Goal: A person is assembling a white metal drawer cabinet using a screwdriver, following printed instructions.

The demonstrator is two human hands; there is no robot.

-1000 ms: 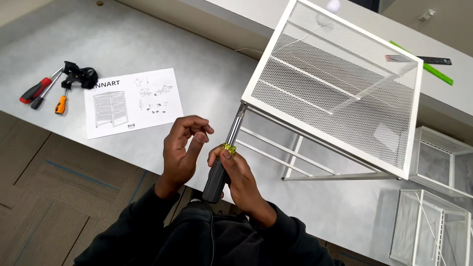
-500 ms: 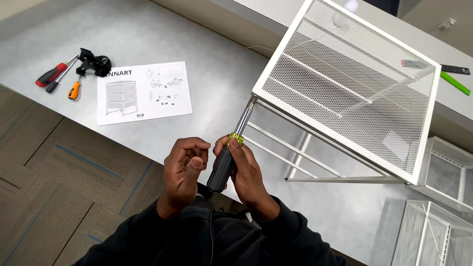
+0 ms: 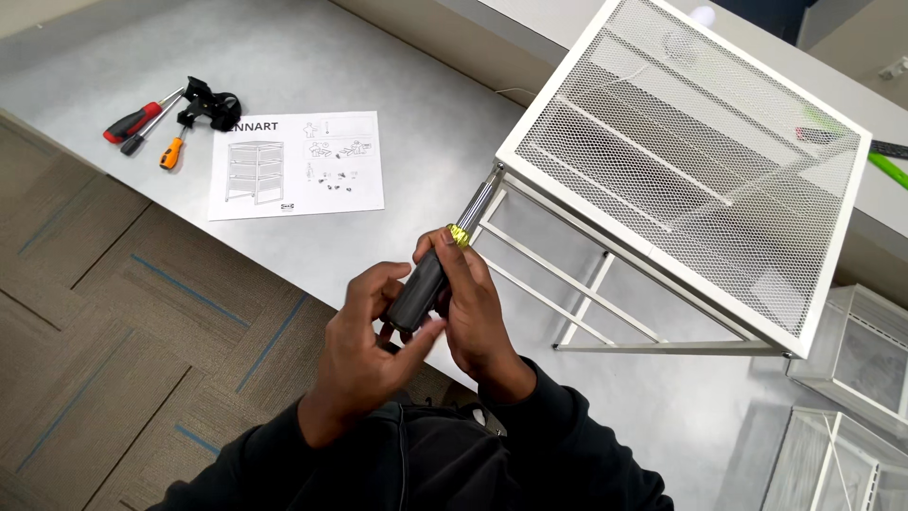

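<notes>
Hands: left hand [image 3: 374, 326] + right hand [image 3: 468, 303] gripping black screwdriver [image 3: 426, 279] | tip at white mesh frame [image 3: 681, 161] corner

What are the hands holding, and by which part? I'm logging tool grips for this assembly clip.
A screwdriver, held by its dark handle: the right hand wraps the upper handle near the yellow band, the left hand grips its butt end.

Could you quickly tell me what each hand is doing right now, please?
Left hand: closed around the lower end of the dark screwdriver handle.
Right hand: closed on the same handle, near its yellow collar.
</notes>
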